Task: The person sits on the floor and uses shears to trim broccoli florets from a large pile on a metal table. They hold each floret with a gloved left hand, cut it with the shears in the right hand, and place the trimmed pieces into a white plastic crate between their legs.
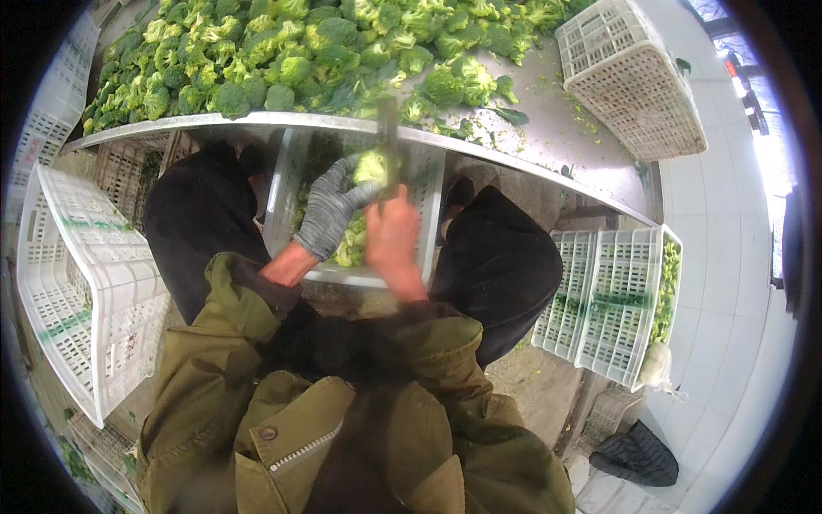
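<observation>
My left hand (332, 204), in a grey knit glove, is closed around a pale green broccoli piece (371, 168). Close beside it my bare right hand (394, 238) grips a knife, its fist slightly blurred. The knife blade (390, 141) points up and away from me, smeared by motion, and stands right at the broccoli; whether it touches is unclear. Beneath both hands, between my knees, sits a white plastic crate (353, 276) with cut broccoli pieces (352, 244) inside.
A metal table (548, 128) across the front carries a heap of broccoli (282, 60). On its right end a white crate (629, 81) stands tilted. More white crates flank me, one at left (111, 287) and filled ones at right (599, 300). Beyond runs a tiled wall (706, 248).
</observation>
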